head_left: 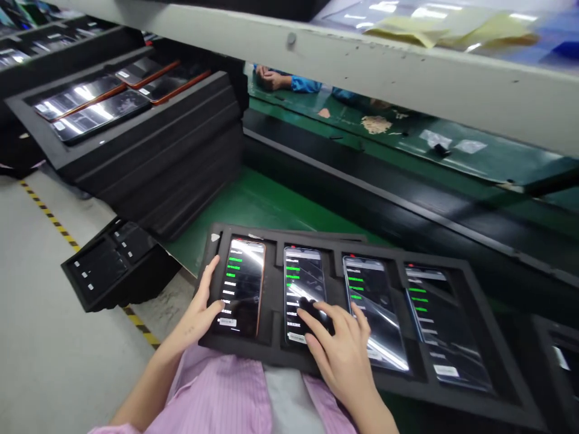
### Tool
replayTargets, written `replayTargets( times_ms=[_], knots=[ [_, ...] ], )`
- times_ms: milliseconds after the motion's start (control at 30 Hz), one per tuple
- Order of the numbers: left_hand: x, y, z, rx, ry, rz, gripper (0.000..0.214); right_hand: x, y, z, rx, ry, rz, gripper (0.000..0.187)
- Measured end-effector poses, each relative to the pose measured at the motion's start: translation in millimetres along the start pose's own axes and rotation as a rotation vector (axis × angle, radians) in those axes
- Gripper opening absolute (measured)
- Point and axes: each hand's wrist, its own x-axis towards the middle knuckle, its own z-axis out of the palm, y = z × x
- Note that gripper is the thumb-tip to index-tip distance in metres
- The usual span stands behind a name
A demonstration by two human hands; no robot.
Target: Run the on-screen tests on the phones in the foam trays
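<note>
Left of lower centre, your left hand [199, 316] sits at the tray's [272, 286] left edge, most fingers hidden, grip unclear. At lower centre, your right hand [347, 346] spreads its fingers over the second phone [306, 274], hiding its lower right.

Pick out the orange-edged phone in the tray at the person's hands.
The leftmost phone, by the left hand; the other three show no orange edge.

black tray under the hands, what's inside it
Four phones lie face up, side by side, in the tray, screens lit with lists of text. The right hand hides parts of the middle two; the tray floor under the phones is covered.
</note>
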Motion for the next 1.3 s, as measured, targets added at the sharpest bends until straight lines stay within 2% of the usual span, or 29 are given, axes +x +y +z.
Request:
replayTargets(
  times_ms=[133, 300, 500, 733, 900, 1033, 1233, 1300],
  knots=[
    [1, 2, -1.6, -0.022, -0.049, -0.015, 0.080, -11, 8, 4, -0.025, -0.025, -0.036, 0.028],
    [2, -1, 1.2, -0.079, -0.033, 0.029, 0.082, -17, 9, 6, 0.012, -0.029, -0.018, 0.028],
    [2, -5, 4.8, -0.064, 0.032, 0.086, 0.077, -17, 8, 2, 0.096, -0.002, 0.029, 0.030],
    [2, -3, 3.3, -0.036, 0.044, 0.059, 0.071, -6, -3, -5, 0.088, -0.005, 0.132, 0.031],
    [3, -5, 2.9, 0.009, 0.075, 0.053, 0.071, -19, 9, -16, -0.010, 0.136, 0.142, 0.031],
    [3, -13, 1.9, 0.066, 0.110, 0.088, 0.069, -41, 29, -27, -0.191, 0.228, 0.258, 0.032],
    [3, -16, -0.1, 0.137, 0.125, 0.076, 0.066, -49, 34, -32, -0.317, 0.064, 0.400, 0.037],
    [2, -9, 2.0, 0.153, 0.130, 0.060, 0.064, -52, 37, -35, -0.326, 0.084, 0.444, 0.039]
  ],
)
